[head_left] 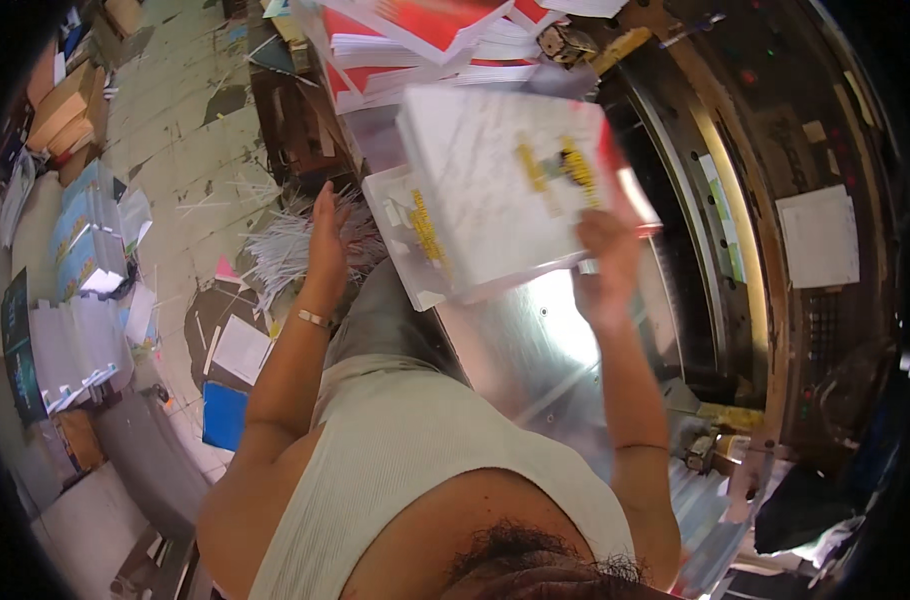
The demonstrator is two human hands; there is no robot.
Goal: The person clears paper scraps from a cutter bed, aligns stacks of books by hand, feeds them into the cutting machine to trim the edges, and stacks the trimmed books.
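Observation:
My right hand (610, 265) grips the near right edge of a thick white paper stack (475, 190) with yellow print and a red edge. The stack is tilted and smeared by motion. Partly under it lies a second white stack (400, 235) with similar yellow print, over the left edge of the shiny metal table (515, 340). To the left, my left hand (327, 240) is held up edge-on, its fingers straight and nothing in it. It is apart from both stacks.
Red-and-white paper piles (425, 50) stand at the far end of the table. A dark machine (775, 130) with a metal bar runs along the right. Cut paper strips (295, 250) heap on the floor at left, near a blue sheet (225, 415). Wrapped bundles (85, 230) line the far left.

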